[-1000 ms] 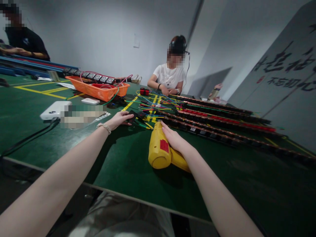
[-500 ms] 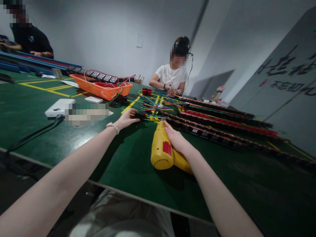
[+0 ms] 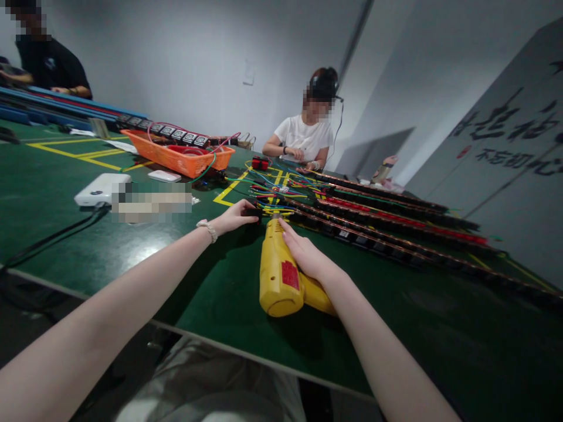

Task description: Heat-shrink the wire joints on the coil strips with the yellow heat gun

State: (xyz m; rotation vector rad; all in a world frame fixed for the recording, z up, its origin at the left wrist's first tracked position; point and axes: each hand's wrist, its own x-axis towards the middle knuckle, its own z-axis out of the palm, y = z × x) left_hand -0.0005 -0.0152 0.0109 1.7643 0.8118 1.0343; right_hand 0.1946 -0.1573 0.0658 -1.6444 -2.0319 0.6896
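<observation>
Black block (image 3: 252, 211), one, pinched between thumb and fingers of my left hand (image 3: 236, 217), beside the wires (image 3: 264, 189). Right of it, one yellow heat gun (image 3: 276, 275) above the green table (image 3: 202, 305), long axis running away from my camera, nozzle toward the wires. Right hand (image 3: 304, 251) touches its right side; whether closed, I cannot tell.
</observation>
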